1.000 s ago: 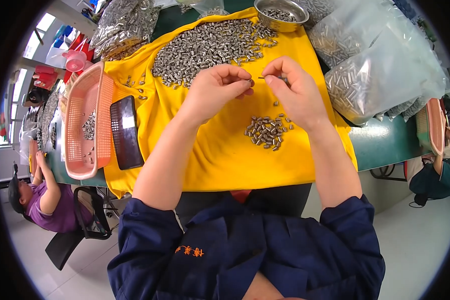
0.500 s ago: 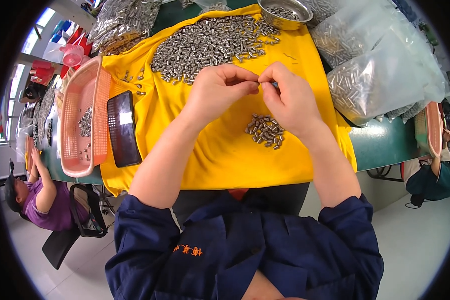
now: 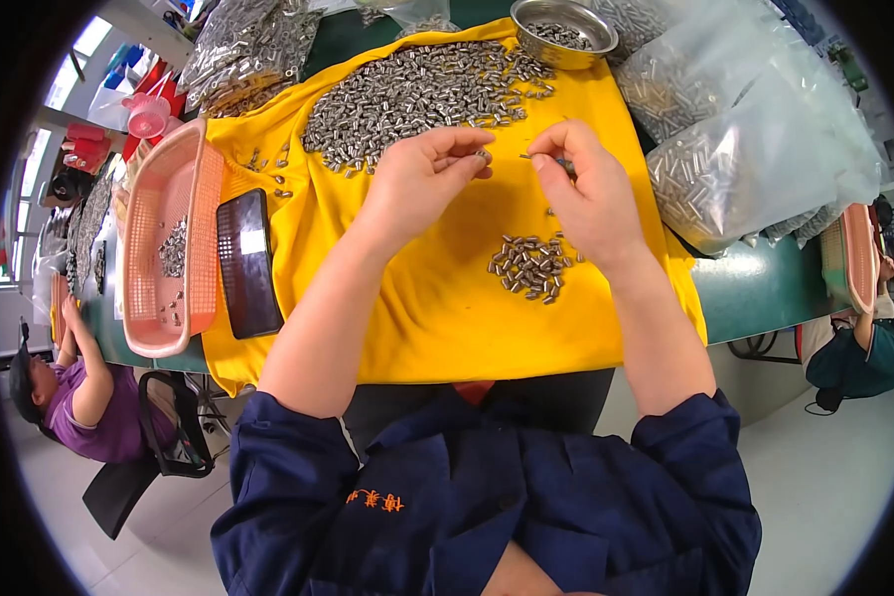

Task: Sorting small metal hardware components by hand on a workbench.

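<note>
1. Apparently you are at the step of working 1 part between both hands: a small metal piece (image 3: 483,155) sits at the fingertips of your left hand (image 3: 422,181), above the yellow cloth (image 3: 437,333).
2. Your left hand pinches that piece between thumb and forefinger, with the other fingers curled in behind.
3. Your right hand (image 3: 593,189) pinches a thin dark object (image 3: 524,155) whose tip points toward your left fingertips; its exact kind is too small to tell. A bit of something bluish shows within the curled fingers.
4. Your 2 hands are apart, with a narrow gap of cloth showing between their fingertips.
5. Many similar parts lie in the large pile (image 3: 407,99) beyond your hands, and fewer in the small pile (image 3: 528,268) nearer you, below your right hand. Whether the 2 piles differ in condition, you cannot tell from this view.
6. As a judgement, the next move calls for a steady left pinch and a careful alignment of the thin tip with the piece. If the part is done instead, it calls for a clean release, away from the large pile so that parts do not mix.
</note>
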`<state>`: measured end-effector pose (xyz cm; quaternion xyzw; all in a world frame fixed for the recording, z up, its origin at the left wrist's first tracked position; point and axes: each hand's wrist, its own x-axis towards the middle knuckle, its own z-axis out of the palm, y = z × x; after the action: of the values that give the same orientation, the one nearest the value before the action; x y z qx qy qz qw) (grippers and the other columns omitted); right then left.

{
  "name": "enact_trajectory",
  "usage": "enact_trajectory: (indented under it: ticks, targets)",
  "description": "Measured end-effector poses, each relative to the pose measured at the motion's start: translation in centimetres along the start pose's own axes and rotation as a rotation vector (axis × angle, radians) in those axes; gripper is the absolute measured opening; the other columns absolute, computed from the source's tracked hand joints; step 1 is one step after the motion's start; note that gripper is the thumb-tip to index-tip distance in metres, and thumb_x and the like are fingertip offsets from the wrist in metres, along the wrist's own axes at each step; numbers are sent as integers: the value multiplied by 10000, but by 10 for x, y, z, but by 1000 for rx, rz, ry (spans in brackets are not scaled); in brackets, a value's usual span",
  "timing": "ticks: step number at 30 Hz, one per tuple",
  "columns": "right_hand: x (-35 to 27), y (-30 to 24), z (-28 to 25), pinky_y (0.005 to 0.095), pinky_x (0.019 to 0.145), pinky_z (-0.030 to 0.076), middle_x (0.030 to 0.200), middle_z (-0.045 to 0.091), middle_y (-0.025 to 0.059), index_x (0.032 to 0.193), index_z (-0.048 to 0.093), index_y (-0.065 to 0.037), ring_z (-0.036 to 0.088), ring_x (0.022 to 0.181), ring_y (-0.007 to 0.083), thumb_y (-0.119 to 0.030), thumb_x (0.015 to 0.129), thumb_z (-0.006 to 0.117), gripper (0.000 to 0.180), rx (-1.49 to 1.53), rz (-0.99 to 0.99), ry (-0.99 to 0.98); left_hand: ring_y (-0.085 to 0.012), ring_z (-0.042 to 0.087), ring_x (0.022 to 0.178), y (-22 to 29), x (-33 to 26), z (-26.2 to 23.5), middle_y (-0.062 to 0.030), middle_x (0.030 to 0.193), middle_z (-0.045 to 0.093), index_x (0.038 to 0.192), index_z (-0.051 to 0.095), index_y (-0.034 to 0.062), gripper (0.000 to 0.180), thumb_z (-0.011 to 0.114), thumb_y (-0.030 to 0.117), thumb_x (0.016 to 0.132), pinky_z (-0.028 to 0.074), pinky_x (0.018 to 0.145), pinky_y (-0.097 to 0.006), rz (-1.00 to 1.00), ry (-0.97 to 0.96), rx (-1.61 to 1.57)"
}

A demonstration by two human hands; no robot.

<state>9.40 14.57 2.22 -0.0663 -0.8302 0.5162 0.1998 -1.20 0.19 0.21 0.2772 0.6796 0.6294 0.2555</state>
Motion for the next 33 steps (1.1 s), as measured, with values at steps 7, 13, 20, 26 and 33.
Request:
enact_trajectory:
  ticks: [7, 13, 20, 26, 33]
  targets:
    - [0, 3, 3, 235, 567, 405, 743, 552, 56, 868, 500, -13, 486, 637, 102, -69, 796, 510, 92, 132, 5, -40, -122, 577, 798, -3, -3, 1, -44, 858, 597, 971, 573, 13, 156, 554, 29, 817, 474, 705, -229, -13, -1, -201]
    - [-1, 0, 3, 232, 576, 414, 738, 549, 46, 850, 504, -16, 493, 649, 92, -57, 794, 506, 70, 225, 3, -44, -143, 600, 796, -3, -6, 3, -60, 874, 605, 930, 570, 25, 117, 574, 49, 816, 498, 701, -250, -149, -139, -692]
    - [-3, -2, 4, 242, 567, 420, 717, 552, 52, 846, 498, -20, 511, 629, 113, -48, 793, 494, 60, 183, -43, -49, -159, 612, 777, -4, -7, 8, -86, 860, 611, 903, 570, 10, 95, 572, 32, 811, 518, 697, -261, -141, -140, -681]
    - [-5, -2, 7, 300, 565, 423, 677, 546, 89, 821, 488, -32, 536, 609, 187, -67, 787, 487, 49, -143, -180, 19, -153, 611, 759, -3, -5, 14, -81, 832, 616, 864, 579, -7, 80, 593, 24, 792, 510, 694, -251, -70, -79, -511]
    - [6, 10, -7, 235, 565, 395, 681, 523, 25, 826, 508, -16, 478, 630, 93, -80, 792, 515, 73, 124, 8, 12, -128, 605, 744, -5, 0, 8, -67, 827, 622, 874, 592, -4, 109, 603, 16, 768, 488, 702, -230, -88, -23, -309]
